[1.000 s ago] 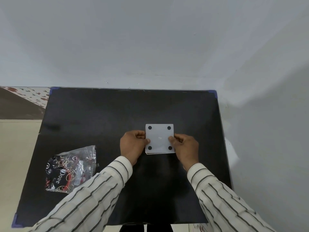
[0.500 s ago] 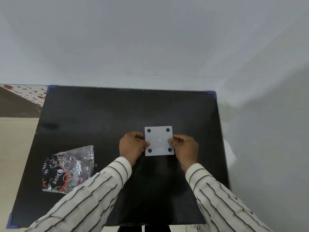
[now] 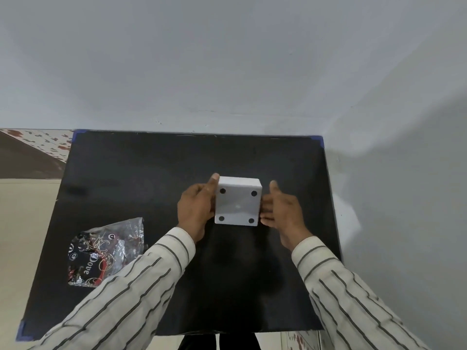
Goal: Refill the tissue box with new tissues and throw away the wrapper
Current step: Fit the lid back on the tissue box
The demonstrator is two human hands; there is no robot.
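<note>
A white square tissue box (image 3: 237, 205) is held above the middle of the black table mat (image 3: 141, 178), tipped so its underside with four dark round feet faces me. My left hand (image 3: 195, 210) grips its left side, thumb up along the far edge. My right hand (image 3: 281, 213) lies flat against its right side, fingers straight and thumb raised. A crumpled clear and black wrapper (image 3: 101, 253) with red and gold print lies on the mat to the left, beside my left sleeve. No tissues show.
The mat is taped at its corners with blue tape (image 3: 319, 141). A grey wall (image 3: 227, 72) runs right behind the table and down its right side. Beige floor and a patterned surface (image 3: 38, 142) lie to the left.
The box was pressed low between both hands with its base flat toward me; now it is lifted and tipped, showing its far side. My right hand has loosened to flat fingers.
</note>
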